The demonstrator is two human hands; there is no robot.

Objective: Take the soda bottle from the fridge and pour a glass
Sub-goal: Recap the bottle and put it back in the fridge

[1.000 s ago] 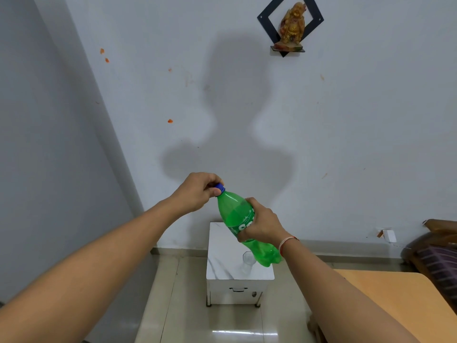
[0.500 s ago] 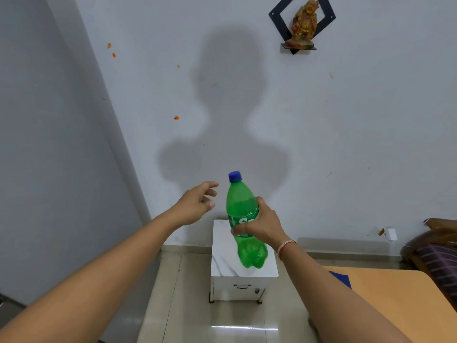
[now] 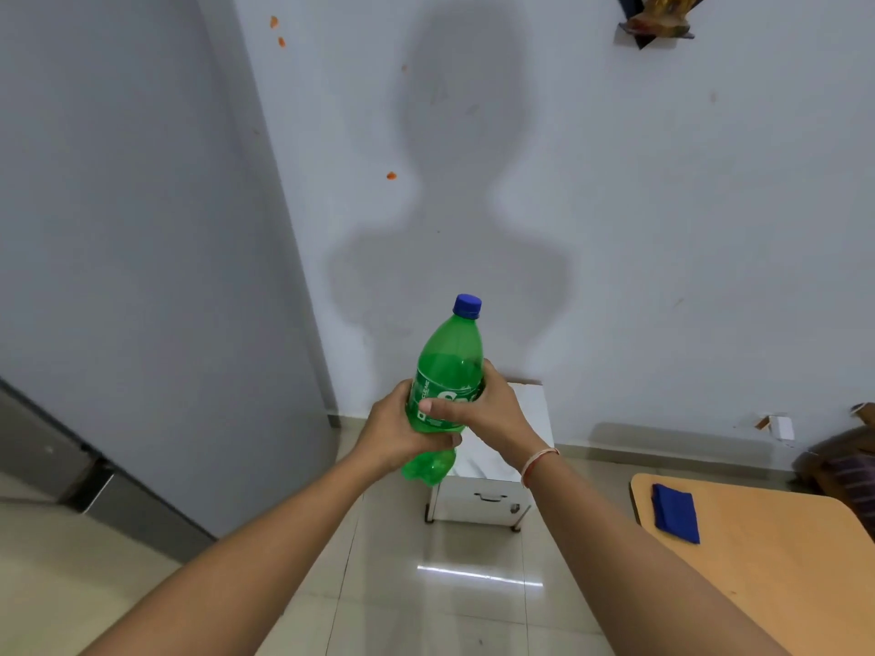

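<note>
Both hands wrapped around the soda bottle (image 3: 447, 371) at frame centre: left hand (image 3: 393, 430), right hand (image 3: 492, 411). Blue cap (image 3: 467, 306) on. Pour not started; next needs uncapping.

The green plastic soda bottle (image 3: 447, 371) hides most of the white marble-topped side table (image 3: 530, 409); the golden wall figurine (image 3: 663, 11) is cropped above.

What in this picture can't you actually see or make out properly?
- Top of the small white table: mostly hidden by the green bottle and both hands, left hand, right hand; whether a glass stands there cannot be told.
- Bottle label: partly covered by fingers.
- Wall figurine: cut off by the top edge.
- Dark furniture: cut off by the right edge.
</note>
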